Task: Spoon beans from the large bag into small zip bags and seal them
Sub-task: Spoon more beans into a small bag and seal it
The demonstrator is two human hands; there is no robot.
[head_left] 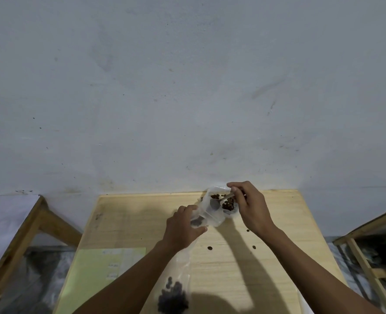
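Head view: left hand (183, 230) grips small zip bag (206, 217); right hand (249, 206) pinches spoon (219, 201); paper (101, 270) writing unreadable.

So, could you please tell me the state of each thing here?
Large bag: open, beans inside.
Spoon: held by right hand, bowl over small bag.
Small bag: open, held by left hand, few beans in.
Filled bag: lying flat, seal unclear.
Loose beans: on table.
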